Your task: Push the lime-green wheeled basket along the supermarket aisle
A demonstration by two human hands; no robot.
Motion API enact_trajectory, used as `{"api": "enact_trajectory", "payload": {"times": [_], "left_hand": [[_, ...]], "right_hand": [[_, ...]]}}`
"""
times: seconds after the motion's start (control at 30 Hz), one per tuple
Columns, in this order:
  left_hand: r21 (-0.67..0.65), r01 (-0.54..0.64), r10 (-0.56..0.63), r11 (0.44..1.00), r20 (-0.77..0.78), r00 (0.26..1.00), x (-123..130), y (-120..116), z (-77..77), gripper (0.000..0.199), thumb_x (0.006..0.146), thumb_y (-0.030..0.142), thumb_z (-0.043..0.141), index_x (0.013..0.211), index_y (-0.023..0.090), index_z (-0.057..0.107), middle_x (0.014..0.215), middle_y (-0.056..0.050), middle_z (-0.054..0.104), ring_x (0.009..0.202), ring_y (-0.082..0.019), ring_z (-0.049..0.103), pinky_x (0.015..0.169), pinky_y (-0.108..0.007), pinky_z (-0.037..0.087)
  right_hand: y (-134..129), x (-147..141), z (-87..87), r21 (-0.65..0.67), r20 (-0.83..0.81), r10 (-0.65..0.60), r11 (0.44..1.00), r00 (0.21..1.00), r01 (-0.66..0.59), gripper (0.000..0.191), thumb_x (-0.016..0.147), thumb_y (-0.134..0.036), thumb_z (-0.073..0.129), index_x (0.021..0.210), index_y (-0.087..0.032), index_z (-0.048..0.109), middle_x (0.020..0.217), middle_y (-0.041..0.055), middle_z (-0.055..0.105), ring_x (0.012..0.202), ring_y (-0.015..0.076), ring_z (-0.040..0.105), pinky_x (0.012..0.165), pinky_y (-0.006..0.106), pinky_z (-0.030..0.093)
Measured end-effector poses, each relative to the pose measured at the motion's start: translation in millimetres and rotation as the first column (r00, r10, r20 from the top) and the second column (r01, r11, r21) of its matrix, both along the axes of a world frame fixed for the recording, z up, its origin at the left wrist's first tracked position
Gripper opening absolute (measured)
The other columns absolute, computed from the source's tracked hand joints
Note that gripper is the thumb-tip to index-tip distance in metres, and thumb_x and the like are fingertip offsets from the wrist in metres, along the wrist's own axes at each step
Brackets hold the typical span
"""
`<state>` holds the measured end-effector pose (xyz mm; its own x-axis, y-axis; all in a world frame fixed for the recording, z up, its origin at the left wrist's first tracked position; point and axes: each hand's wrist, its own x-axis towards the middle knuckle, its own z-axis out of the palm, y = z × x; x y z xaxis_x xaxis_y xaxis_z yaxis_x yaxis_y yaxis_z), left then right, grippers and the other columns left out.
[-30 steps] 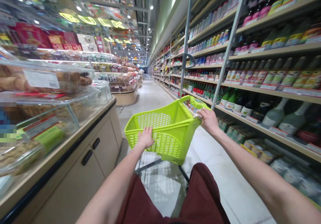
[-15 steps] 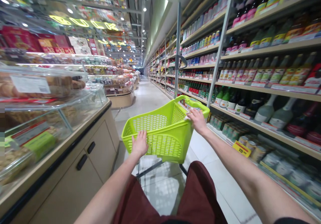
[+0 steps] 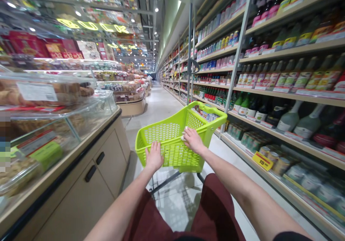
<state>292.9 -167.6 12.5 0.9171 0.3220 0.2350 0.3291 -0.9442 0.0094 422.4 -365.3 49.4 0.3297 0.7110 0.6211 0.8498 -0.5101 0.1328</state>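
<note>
A lime green shopping cart (image 3: 175, 154) with perforated plastic sides stands side-on in front of me. My left hand (image 3: 154, 157) is closed over the near rim, toward the cart's left end. Farther right along the same rim is my right hand (image 3: 192, 140), its fingers bent around a small crumpled white wipe (image 3: 184, 133) pressed to the edge. The cart's handle end, at the right, has no hand on it.
Glass-topped food bins (image 3: 88, 108) on a wooden cabinet (image 3: 107, 158) run along the left. Shelves (image 3: 285, 93) of bottles and cans line the right, with a yellow price tag (image 3: 262, 160) low down. A tiled aisle (image 3: 159, 99) stretches ahead.
My right hand has moved left, from near the handle end to the middle of the near rim, with the white wipe. My left hand stays on the rim. The cart appears slightly farther right.
</note>
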Motion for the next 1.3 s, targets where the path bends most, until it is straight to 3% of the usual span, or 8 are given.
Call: {"api": "enact_trajectory", "payload": {"times": [0.17,0.27,0.43,0.57,0.73,0.87,1.1,1.3], "left_hand": [[0.02,-0.025,0.025,0.999,0.013,1.0,-5.7,8.9,-2.8,0.068,0.069,0.023,0.043,0.133,0.013,0.022,0.142,-0.009,0.018,0.13,-0.024,0.011,0.102,-0.052,0.016],[-0.007,-0.017,0.017,1.0,0.013,1.0,-8.0,5.2,1.0,0.066,0.07,0.024,0.042,0.132,0.013,0.022,0.142,-0.008,0.019,0.13,-0.024,0.011,0.102,-0.052,0.016],[-0.04,0.01,-0.011,0.999,-0.013,1.0,-10.1,-5.2,7.6,0.067,0.07,0.024,0.041,0.132,0.012,0.021,0.142,-0.008,0.017,0.13,-0.024,0.012,0.101,-0.053,0.017],[-0.009,0.033,-0.033,0.999,-0.002,0.999,-12.2,1.4,4.3,0.065,0.07,0.025,0.042,0.132,0.014,0.023,0.142,-0.007,0.019,0.13,-0.023,0.012,0.103,-0.051,0.014],[-0.013,-0.124,0.124,0.992,0.008,0.992,-21.3,26.6,-6.8,0.067,0.069,0.024,0.041,0.132,0.011,0.022,0.141,-0.01,0.021,0.129,-0.025,0.015,0.101,-0.053,0.016],[0.002,-0.125,0.125,0.992,0.021,0.992,-26.3,33.5,-14.4,0.067,0.068,0.022,0.04,0.132,0.011,0.021,0.141,-0.01,0.02,0.13,-0.025,0.014,0.102,-0.052,0.016],[-0.011,-0.102,0.102,0.995,0.025,0.994,-32.0,22.7,-11.1,0.065,0.069,0.021,0.041,0.131,0.013,0.023,0.139,-0.01,0.027,0.128,-0.025,0.019,0.102,-0.052,0.015],[-0.029,-0.057,0.058,0.998,0.035,0.998,-39.1,3.9,-0.7,0.06,0.07,0.02,0.04,0.128,0.013,0.026,0.131,-0.012,0.038,0.122,-0.024,0.031,0.103,-0.049,0.013]], "right_hand": [[-33.6,34.3,15.5,0.172,-0.057,-0.125,0.976,0.991,0.133,0.021,0.071,-0.009,0.05,0.09,-0.016,0.057,0.115,0.0115,0.05,0.109,0.023,0.043,0.09,0.039,0.035],[-34.7,41.5,19.2,0.256,-0.102,-0.196,0.942,0.975,0.216,0.032,0.07,-0.006,0.047,0.1,-0.015,0.055,0.116,0.012,0.049,0.109,0.0231,0.042,0.091,0.039,0.035],[24.1,9.1,-7.5,0.085,-0.168,-0.028,0.995,0.985,0.043,0.034,0.075,-0.004,0.042,0.103,-0.017,0.055,0.118,0.0114,0.05,0.115,0.0214,0.038,0.096,0.04,0.03],[58.9,-12.6,-26.8,0.026,-0.179,0.077,0.997,0.981,-0.073,0.035,0.077,-0.006,0.042,0.107,-0.02,0.054,0.124,0.0096,0.047,0.121,0.0203,0.032,0.097,0.041,0.028],[25.3,7.1,-21.5,0.05,-0.159,-0.025,0.998,0.987,0.034,0.038,0.079,-0.004,0.038,0.108,-0.022,0.053,0.13,0.0078,0.04,0.124,0.0212,0.027,0.098,0.046,0.025],[3.1,23.5,-19.8,0.163,-0.184,-0.14,0.972,0.973,0.171,0.04,0.078,-0.003,0.037,0.11,-0.022,0.052,0.132,0.0087,0.037,0.126,0.0227,0.023,0.098,0.049,0.023],[44.6,1.1,-48.9,0.192,-0.236,0.016,0.981,0.972,0.03,0.042,0.075,0.0,0.038,0.11,-0.017,0.053,0.13,0.0109,0.04,0.127,0.0208,0.022,0.099,0.045,0.025],[38.2,9.8,-42.8,0.14,-0.276,0.018,0.99,0.961,0.022,0.038,0.077,-0.002,0.038,0.107,-0.018,0.055,0.129,0.0116,0.042,0.126,0.0194,0.024,0.099,0.045,0.024]]}}
